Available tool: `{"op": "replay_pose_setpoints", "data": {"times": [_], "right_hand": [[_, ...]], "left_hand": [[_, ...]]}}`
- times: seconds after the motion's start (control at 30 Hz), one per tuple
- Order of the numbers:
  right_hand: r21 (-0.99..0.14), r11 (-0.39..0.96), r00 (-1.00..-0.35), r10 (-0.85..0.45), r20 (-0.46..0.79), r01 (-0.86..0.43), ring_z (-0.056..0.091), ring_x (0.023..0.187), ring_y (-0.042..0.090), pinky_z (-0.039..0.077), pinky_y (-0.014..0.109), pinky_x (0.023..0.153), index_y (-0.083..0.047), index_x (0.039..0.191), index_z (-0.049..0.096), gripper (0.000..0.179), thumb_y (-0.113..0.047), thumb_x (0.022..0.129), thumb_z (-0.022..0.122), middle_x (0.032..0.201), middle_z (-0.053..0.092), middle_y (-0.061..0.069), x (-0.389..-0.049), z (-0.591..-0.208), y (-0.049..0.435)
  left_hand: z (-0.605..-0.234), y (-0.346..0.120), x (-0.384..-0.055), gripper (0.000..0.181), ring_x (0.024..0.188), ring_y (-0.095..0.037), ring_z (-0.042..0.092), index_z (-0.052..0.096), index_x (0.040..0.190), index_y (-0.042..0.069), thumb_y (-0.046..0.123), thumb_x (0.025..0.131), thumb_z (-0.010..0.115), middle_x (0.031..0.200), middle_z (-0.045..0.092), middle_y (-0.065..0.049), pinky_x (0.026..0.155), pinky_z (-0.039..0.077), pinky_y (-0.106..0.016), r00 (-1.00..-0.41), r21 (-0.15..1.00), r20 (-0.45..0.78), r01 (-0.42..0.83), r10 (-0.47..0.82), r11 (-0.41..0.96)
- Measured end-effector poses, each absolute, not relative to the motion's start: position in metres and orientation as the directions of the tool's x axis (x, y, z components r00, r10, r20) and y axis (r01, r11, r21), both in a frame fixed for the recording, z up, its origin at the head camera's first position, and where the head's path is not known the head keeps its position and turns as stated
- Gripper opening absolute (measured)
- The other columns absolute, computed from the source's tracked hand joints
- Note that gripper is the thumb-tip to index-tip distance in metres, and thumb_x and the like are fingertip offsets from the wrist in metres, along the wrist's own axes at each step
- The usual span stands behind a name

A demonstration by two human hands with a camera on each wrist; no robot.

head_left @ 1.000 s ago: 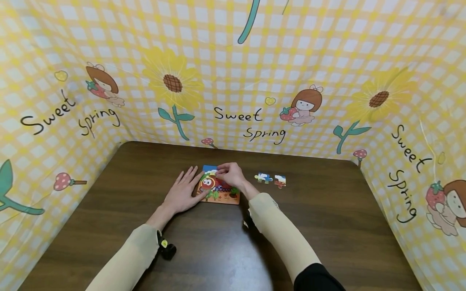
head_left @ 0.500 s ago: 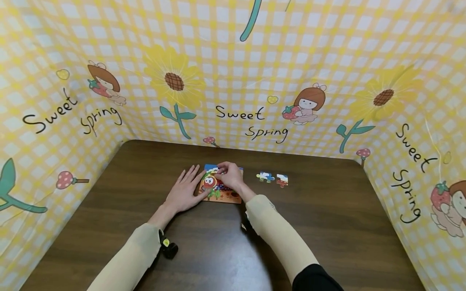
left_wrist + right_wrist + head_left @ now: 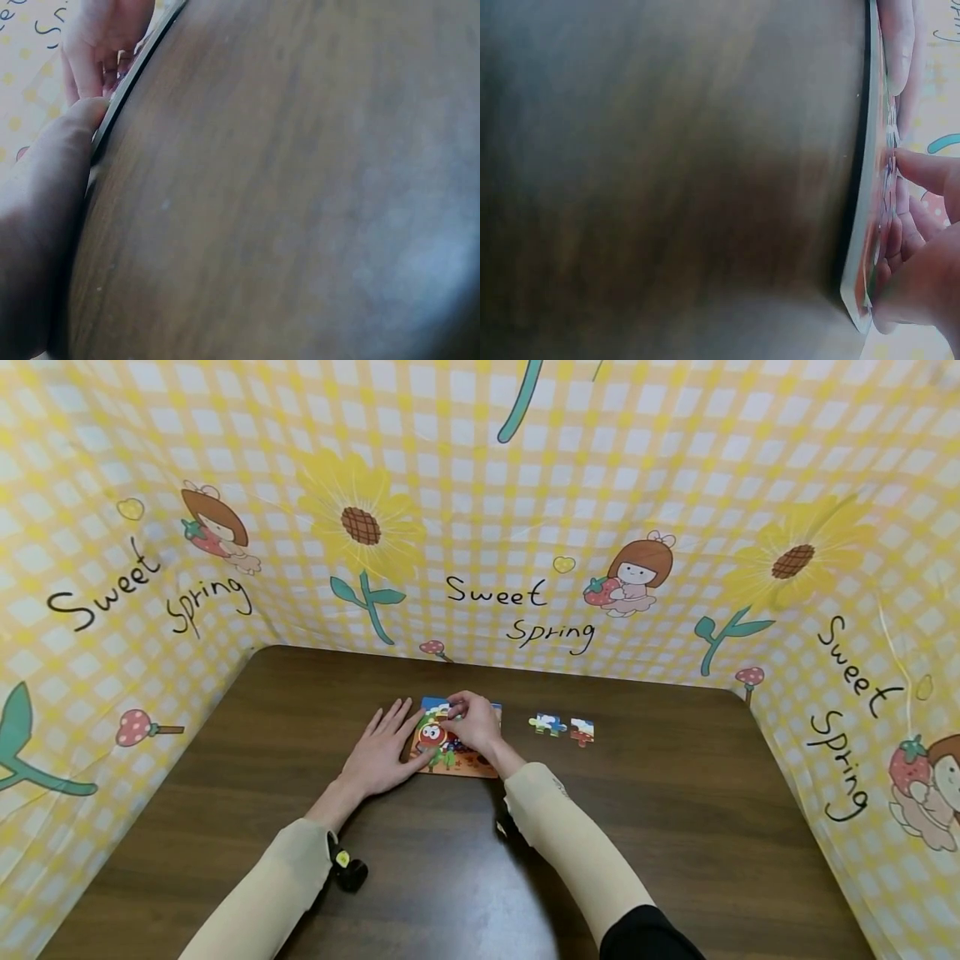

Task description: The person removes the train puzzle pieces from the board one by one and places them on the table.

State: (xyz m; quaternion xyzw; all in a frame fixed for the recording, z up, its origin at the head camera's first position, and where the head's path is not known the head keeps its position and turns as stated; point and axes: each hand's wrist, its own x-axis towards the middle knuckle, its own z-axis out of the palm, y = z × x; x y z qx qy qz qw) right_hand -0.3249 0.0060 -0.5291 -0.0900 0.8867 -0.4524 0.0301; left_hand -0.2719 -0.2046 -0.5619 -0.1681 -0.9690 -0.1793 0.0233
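Note:
A small jigsaw puzzle board (image 3: 463, 766) lies on the brown table, showing a red cartoon character with big eyes, blue sky and orange ground. My left hand (image 3: 377, 760) rests flat at its left side, fingers spread, the thumb over its lower left part. Over the upper middle of the board, my right hand (image 3: 477, 722) has its thumb and fingers bent together and appears to pinch a jigsaw piece at the surface, mostly hidden by the fingers. In the right wrist view, the right thumb (image 3: 922, 171) touches the picture side of the board.
Two loose jigsaw pieces lie right of the board: a blue-and-white piece (image 3: 547, 724) and a red-and-white piece (image 3: 582, 732). The wooden table (image 3: 420, 868) is enclosed by a yellow checked cloth (image 3: 480, 510) on three sides. A black wrist device (image 3: 349, 871) hangs at the left cuff.
My right hand has shifted slightly to the left over the board and its fingers have turned a little. The left hand stays in place. The head view has moved slightly.

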Motion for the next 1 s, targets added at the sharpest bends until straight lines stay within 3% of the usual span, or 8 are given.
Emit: {"op": "replay_pose_setpoints", "data": {"times": [0.5,0.67,0.83,1.0], "right_hand": [[-0.664,0.693,-0.956,-0.268,0.123,-0.28,0.063,0.111,0.029,0.036,0.056,0.115,-0.008,0.135,0.07,0.036,-0.021,0.103,0.08,0.103,0.073,0.005,-0.32,-0.528,0.004],[-0.713,0.645,-0.955,-0.27,0.122,-0.274,0.068,0.108,0.028,0.045,0.053,0.116,-0.006,0.136,0.07,0.036,-0.017,0.103,0.08,0.106,0.076,0.007,-0.321,-0.53,0.006],[-0.799,0.539,-0.952,-0.276,0.131,-0.266,0.076,0.101,0.03,0.064,0.047,0.096,-0.001,0.137,0.07,0.037,-0.009,0.102,0.08,0.107,0.082,0.014,-0.325,-0.532,0.009],[-0.86,0.462,-0.96,-0.26,0.102,-0.216,0.076,0.103,0.032,0.064,0.045,0.094,0.0,0.137,0.07,0.037,-0.007,0.102,0.079,0.112,0.084,0.017,-0.328,-0.529,0.014]], "left_hand": [[-0.559,-0.205,-0.273,0.092,0.173,-0.036,0.018,0.035,0.175,0.017,0.069,0.104,0.06,0.185,0.022,-0.015,0.141,0.012,-0.061,-0.946,0.338,0.099,0.325,0.31,0.883],[-0.56,-0.206,-0.273,0.091,0.173,-0.036,0.018,0.035,0.174,0.017,0.068,0.104,0.06,0.185,0.022,-0.015,0.141,0.011,-0.061,-0.945,0.343,0.103,0.326,0.31,0.881],[-0.56,-0.205,-0.272,0.09,0.173,-0.036,0.018,0.035,0.174,0.017,0.069,0.104,0.06,0.185,0.022,-0.015,0.141,0.012,-0.062,-0.944,0.348,0.107,0.33,0.312,0.878],[-0.56,-0.204,-0.271,0.091,0.173,-0.036,0.019,0.035,0.174,0.017,0.069,0.104,0.059,0.185,0.022,-0.015,0.141,0.012,-0.061,-0.944,0.352,0.103,0.33,0.314,0.876]]}}
